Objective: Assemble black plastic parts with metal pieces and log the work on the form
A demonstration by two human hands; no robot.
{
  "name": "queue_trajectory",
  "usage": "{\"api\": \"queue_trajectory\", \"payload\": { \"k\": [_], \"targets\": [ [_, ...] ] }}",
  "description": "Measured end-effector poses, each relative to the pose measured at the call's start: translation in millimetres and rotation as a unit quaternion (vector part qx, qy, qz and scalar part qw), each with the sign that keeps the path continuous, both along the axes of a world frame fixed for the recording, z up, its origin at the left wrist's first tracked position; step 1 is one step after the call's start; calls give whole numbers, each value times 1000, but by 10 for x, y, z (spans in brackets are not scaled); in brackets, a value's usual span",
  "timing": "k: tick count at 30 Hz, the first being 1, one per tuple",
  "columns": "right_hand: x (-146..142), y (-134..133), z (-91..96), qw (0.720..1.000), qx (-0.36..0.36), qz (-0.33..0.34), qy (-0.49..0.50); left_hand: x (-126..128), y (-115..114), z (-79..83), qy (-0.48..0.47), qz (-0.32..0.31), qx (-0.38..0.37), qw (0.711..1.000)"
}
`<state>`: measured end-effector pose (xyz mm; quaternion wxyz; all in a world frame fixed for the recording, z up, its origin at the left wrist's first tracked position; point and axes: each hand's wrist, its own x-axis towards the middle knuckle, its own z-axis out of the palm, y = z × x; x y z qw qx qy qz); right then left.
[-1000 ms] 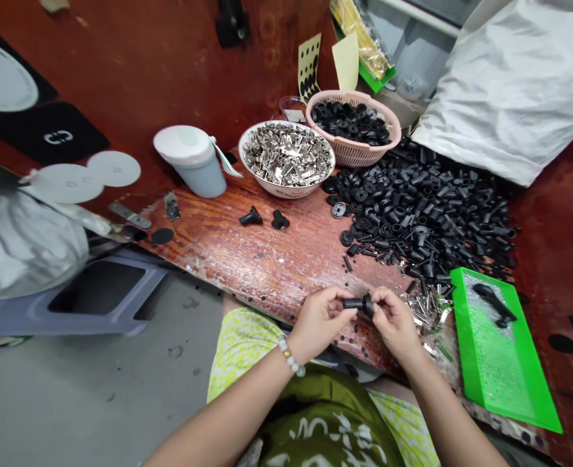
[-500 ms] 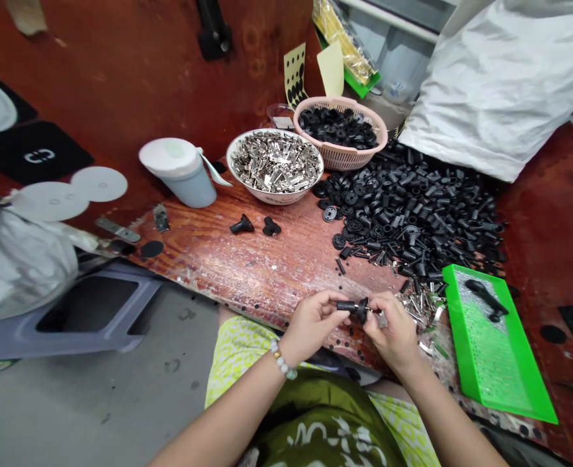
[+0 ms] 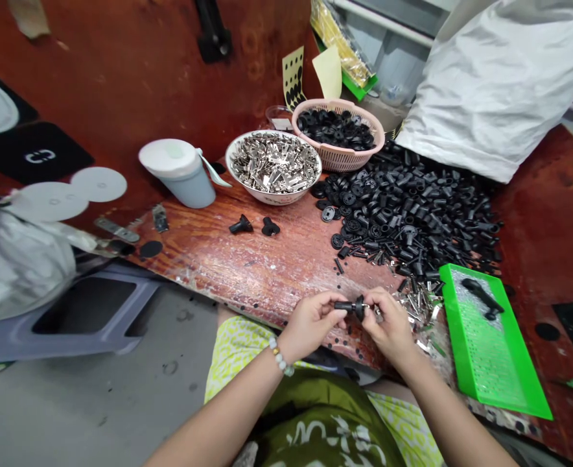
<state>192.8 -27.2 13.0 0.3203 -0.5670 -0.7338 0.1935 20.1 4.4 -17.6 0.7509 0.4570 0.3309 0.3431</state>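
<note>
Gripping a black part (image 3: 350,307) with a narrow stem and a wide disc, the left hand (image 3: 310,324) has its thumb and fingers pinched together around the stem, which lies roughly level with its free end poking out to the left. The right hand (image 3: 388,324) meets it at the disc end, fingers pinched closed on a small shiny piece (image 3: 365,306) that is too small to make out. The part is held just above the near edge of the worn red tabletop (image 3: 203,253), in front of the person's body. A bead bracelet (image 3: 280,358) circles the left wrist.

Near the right hand, loose metal pieces (image 3: 420,303) lie scattered beside a green tray (image 3: 500,373), which carries a black handle-like piece (image 3: 481,298). Beyond them spreads a large heap of black pieces (image 3: 427,201), with a white sack (image 3: 491,97) behind it. Left of the heap, a bowl (image 3: 279,196) full of metal clips (image 3: 274,162) stands against a pink basket (image 3: 349,159) of black discs (image 3: 335,128). Two black fittings (image 3: 240,224) lie near each other before the bowl, and a lidded cup (image 3: 192,186) stands to its left.
</note>
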Motion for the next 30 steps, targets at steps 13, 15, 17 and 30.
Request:
{"api": "queue_trajectory", "payload": {
  "k": [13,15,17,30],
  "targets": [
    [-20,-82,-33,997,-40,-20,62,17,-4,-7,37,3,34,999],
    [-20,-102,-34,993,-67,-13,100,25,-7,-12,26,21,21,999],
    [-19,-120,-49,982,-106,-8,154,33,-14,-19,20,31,14,999],
    [73,-63,167,982,-161,62,73,25,-39,-51,22,30,12,999]
  ]
}}
